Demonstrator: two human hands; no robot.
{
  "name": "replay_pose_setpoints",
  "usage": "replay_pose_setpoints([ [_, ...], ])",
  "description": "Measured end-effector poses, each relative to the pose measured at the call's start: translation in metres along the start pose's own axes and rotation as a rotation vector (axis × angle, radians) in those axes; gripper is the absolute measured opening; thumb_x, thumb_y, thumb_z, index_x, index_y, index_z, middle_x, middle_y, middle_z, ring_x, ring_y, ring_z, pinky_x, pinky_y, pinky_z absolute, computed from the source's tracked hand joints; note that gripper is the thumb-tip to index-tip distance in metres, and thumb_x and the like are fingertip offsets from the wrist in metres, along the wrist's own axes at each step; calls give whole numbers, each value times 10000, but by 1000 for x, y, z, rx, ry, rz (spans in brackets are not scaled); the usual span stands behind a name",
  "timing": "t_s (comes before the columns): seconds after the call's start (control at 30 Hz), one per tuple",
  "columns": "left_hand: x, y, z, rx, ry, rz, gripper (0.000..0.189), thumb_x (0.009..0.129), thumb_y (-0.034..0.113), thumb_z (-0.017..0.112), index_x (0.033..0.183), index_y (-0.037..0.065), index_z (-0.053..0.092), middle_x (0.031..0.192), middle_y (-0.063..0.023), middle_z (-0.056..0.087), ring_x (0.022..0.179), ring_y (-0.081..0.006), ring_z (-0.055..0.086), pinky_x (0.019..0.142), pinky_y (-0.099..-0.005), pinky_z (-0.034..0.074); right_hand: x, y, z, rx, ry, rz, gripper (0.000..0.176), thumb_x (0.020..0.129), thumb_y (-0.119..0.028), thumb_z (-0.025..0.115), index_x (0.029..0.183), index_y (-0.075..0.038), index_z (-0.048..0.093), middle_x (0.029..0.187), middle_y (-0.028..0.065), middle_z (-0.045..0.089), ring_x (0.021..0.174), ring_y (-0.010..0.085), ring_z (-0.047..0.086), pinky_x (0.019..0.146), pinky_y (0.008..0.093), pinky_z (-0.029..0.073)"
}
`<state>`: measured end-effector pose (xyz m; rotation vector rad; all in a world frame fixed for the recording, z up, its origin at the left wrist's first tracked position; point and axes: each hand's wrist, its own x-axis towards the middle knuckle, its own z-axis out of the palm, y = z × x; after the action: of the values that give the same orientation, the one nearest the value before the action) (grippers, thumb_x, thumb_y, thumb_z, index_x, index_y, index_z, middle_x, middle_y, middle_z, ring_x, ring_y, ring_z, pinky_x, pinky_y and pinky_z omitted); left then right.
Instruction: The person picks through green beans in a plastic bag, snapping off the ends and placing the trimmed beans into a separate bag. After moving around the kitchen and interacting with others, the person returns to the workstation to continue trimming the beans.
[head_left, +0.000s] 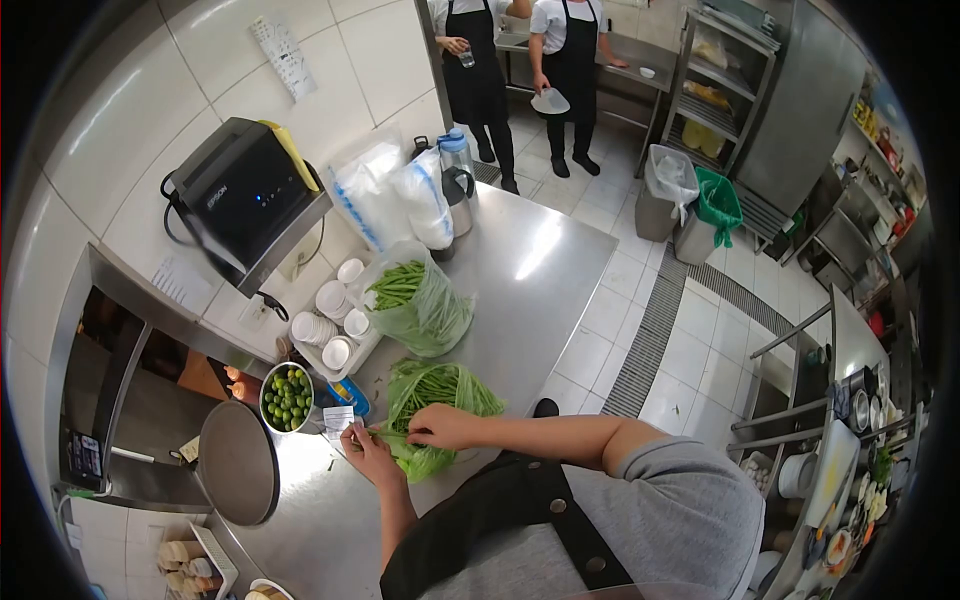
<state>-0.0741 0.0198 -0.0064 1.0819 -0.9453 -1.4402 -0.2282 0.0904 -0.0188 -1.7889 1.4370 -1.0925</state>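
Note:
Just above the steel table, my left hand (372, 458) pinches the end of a thin green bean (392, 434). My right hand (442, 427) is closed near the bean's other end, its fingertips partly hidden. Both hands are at the near side of an open green-tinted plastic bag (478, 399) holding a heap of green beans (432, 386). Behind it stands a second bag (440, 318) with more beans upright in it. By my left hand are a small white paper slip (338, 420) and a blue item (350, 396).
A steel bowl of limes (287, 398), a round brown tray (238, 463) and a bin of white cups (338, 352) lie to the left. A black printer (240, 200) hangs on the wall. Two people in black aprons (570, 60) stand beyond the steel table (520, 240).

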Motion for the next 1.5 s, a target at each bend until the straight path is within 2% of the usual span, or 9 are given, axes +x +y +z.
replay_pose_setpoints([
  [0.23, 23, -29, -30, -165, -45, -362, 148, 1015, 257, 545, 1011, 109, 528, 672, 17, 447, 466, -55, 320, 391, -227, 229, -7, -45, 7, 106, -64, -410, 136, 901, -176, 661, 905, -42, 681, 892, 107, 611, 879, 295, 582, 785, 404, 467],
  [0.37, 21, -32, -45, -313, -116, -427, 179, 1027, 288, 516, 997, 112, 532, 659, 30, 385, 493, -60, 320, 404, -223, 243, 0, -27, 1, 39, -38, -188, 141, 873, -134, 680, 974, -37, 698, 907, 116, 596, 906, 302, 585, 801, 401, 472],
  [0.57, -1, -47, -56, -611, -279, -788, 215, 1038, 314, 493, 975, 112, 531, 665, 29, 366, 584, -73, 371, 489, -223, 315, 9, 59, 7, -225, -158, 269, 319, 814, -40, 685, 1127, 11, 646, 1078, 198, 556, 1093, 370, 554, 937, 434, 451],
  [0.77, -59, -31, -25, -83, -501, -887, 223, 1045, 266, 480, 921, 86, 522, 661, 10, 360, 560, -96, 344, 495, -230, 300, 20, 91, 6, -525, -133, 511, 306, 801, 43, 608, 1104, 69, 582, 1089, 264, 576, 1076, 410, 584, 903, 471, 476],
  [0.97, -54, -49, -31, -94, -884, -883, 359, 1061, 316, 437, 780, 93, 454, 595, 20, 309, 479, -84, 277, 435, -242, 222, 17, 84, 3, -461, -13, 375, 224, 828, -35, 615, 1035, 50, 603, 1052, 248, 606, 1027, 413, 604, 871, 487, 488],
  [1.07, -50, -50, -29, -98, -876, -1017, 436, 1067, 351, 411, 711, 101, 408, 583, 20, 296, 487, -82, 288, 439, -245, 215, 17, 90, 7, -433, 16, 416, 215, 824, -79, 644, 1000, 39, 610, 1026, 234, 615, 1010, 403, 609, 866, 491, 485],
  [1.17, -47, -45, -22, -255, -811, -1036, 463, 1067, 355, 411, 679, 101, 392, 580, 15, 299, 475, -82, 271, 443, -246, 218, 17, 101, 7, -408, 1, 425, 208, 819, -99, 664, 982, 16, 608, 1002, 213, 620, 995, 392, 612, 852, 487, 479],
  [1.27, -45, -41, -13, -250, -704, -777, 417, 1062, 325, 428, 760, 59, 534, 605, 19, 368, 452, -79, 259, 429, -240, 204, 17, 97, -3, -319, -13, 354, 215, 820, -113, 675, 993, -8, 602, 987, 187, 619, 951, 364, 617, 822, 473, 479],
  [1.5, -8, -9, -12, -31, -438, -424, 259, 983, 137, 586, 1174, -28, 643, 841, -23, 600, 544, -72, 410, 502, -227, 314, 15, 30, -30, 61, 281, 74, 188, 866, -41, 635, 1049, -32, 594, 991, 133, 620, 933, 317, 617, 824, 407, 497],
])
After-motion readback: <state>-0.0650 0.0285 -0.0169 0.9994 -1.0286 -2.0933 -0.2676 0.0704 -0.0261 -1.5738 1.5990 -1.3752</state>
